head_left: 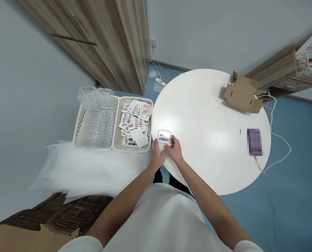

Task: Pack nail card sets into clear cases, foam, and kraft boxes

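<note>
A small clear plastic case (163, 137) with a row of dark press-on nails in it lies at the left edge of the round white table (205, 140). My left hand (157, 154) grips its near left corner. At the right side, my right hand (174, 149) has its fingers closed on the case's edge. Just left of the hands, a white basket (132, 150) holds a heap of cards with press-on nails (138, 122) in several colours. Beside it, another white basket (93, 147) contains stacked clear plastic cases (95, 126).
An opened cardboard box (244, 93) sits at the table's far right. Nearer the right edge is a blurred purple object (255, 142) with a white cable (279, 161) by it. White translucent bags (93, 169) lie below the baskets, above a carton of brown folded pieces (63, 213).
</note>
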The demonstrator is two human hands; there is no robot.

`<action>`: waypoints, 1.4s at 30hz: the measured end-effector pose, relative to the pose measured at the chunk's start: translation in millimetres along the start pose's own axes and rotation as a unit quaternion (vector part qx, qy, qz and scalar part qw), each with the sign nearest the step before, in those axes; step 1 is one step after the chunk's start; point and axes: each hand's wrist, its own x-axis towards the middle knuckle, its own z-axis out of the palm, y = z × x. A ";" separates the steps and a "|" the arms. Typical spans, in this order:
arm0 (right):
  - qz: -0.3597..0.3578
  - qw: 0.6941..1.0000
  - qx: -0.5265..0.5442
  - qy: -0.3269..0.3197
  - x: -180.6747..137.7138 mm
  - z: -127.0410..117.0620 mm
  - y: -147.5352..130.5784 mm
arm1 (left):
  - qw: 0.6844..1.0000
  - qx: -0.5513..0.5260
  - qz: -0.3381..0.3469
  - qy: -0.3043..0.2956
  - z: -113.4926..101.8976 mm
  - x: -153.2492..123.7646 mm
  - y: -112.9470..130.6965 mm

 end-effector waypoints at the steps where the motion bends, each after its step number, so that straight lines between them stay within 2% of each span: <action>1: 0.000 1.000 0.006 0.001 -0.7 0.5 1.0 | 1.000 0.000 0.000 -0.002 0.1 -0.2 -0.4; 9: -0.009 0.999 0.046 -0.005 -9.6 -3.2 7.0 | 1.000 -0.002 -0.001 -0.009 0.5 -4.3 1.1; 12: -0.005 0.999 0.049 -0.021 -14.1 -10.4 8.9 | 1.000 -0.001 -0.012 -0.012 1.0 -8.5 2.3; 16: -0.013 0.998 0.043 -0.051 -21.0 -25.1 13.4 | 1.000 -0.008 -0.020 0.015 3.7 -16.9 4.4; 22: -0.042 0.993 0.023 -0.108 -43.0 -45.1 25.8 | 0.999 0.014 0.006 0.052 6.4 -47.4 1.1; 25: -0.092 0.988 0.003 -0.122 -58.4 -44.2 35.3 | 0.998 0.034 0.018 0.048 5.8 -70.9 -12.0; 28: -0.150 0.972 -0.026 -0.179 -71.0 -32.8 41.6 | 0.992 0.086 -0.011 0.086 1.0 -97.4 -30.6; 32: -0.198 0.928 -0.085 -0.305 -74.8 -3.6 36.4 | 0.977 0.119 -0.115 0.136 -16.3 -132.8 -52.5; 34: -0.205 0.910 -0.105 -0.344 -69.5 15.2 28.6 | 0.972 0.105 -0.153 0.148 -26.8 -147.8 -60.8; 37: -0.214 0.901 -0.120 -0.357 -56.1 45.2 13.7 | 0.963 0.094 -0.178 0.181 -38.9 -164.9 -71.3; 42: -0.219 0.908 -0.150 -0.323 -43.1 86.5 -8.2 | 0.959 0.053 -0.171 0.222 -49.4 -180.3 -85.7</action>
